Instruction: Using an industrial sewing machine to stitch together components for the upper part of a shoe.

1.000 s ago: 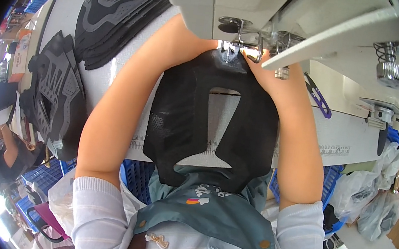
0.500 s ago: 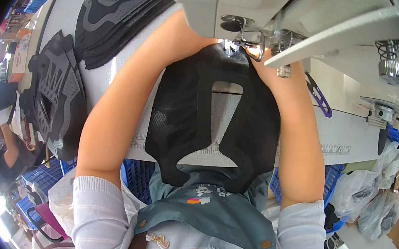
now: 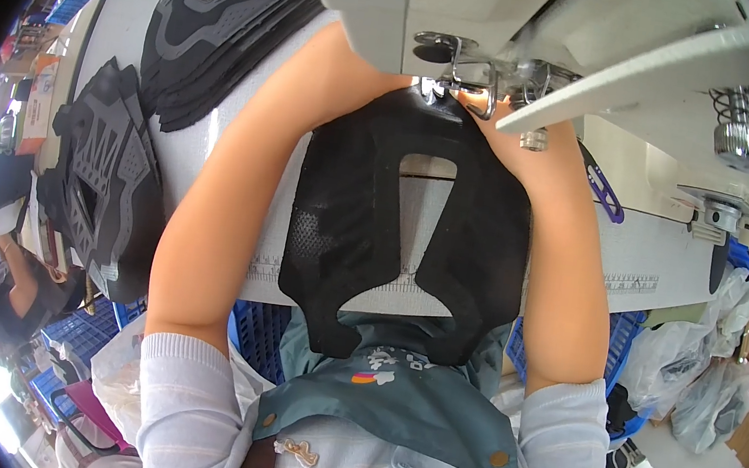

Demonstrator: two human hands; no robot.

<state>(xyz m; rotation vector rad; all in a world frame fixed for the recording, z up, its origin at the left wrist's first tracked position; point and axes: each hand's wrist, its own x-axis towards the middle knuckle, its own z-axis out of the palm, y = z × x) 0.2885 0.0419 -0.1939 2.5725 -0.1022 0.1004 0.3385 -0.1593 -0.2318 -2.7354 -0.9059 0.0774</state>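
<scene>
A black shoe upper (image 3: 340, 211) lies flat under the head of a sewing machine (image 3: 476, 13), its open middle slot and two curved ends toward me. The ends hang over the table's front edge onto my apron. At the upper's far end is the metal presser foot (image 3: 431, 89). My left hand (image 3: 349, 61) is by the upper's far left side, its fingers hidden behind the machine head. My right hand (image 3: 518, 144) is by the far right side, partly covered by a pale lever, its fingers out of sight too. Neither hand's grip shows.
Stacked grey-and-black shoe uppers (image 3: 222, 28) lie at the far left, with more uppers (image 3: 111, 174) nearer. Purple-handled thread snips (image 3: 602, 189) rest right of my right forearm. A printed ruler strip (image 3: 632, 283) runs along the table (image 3: 569, 249). Another person (image 3: 18, 279) is at the left.
The shoe upper has shifted slightly to the right and a little toward me, turning a touch. Both hands stay beside the presser foot.
</scene>
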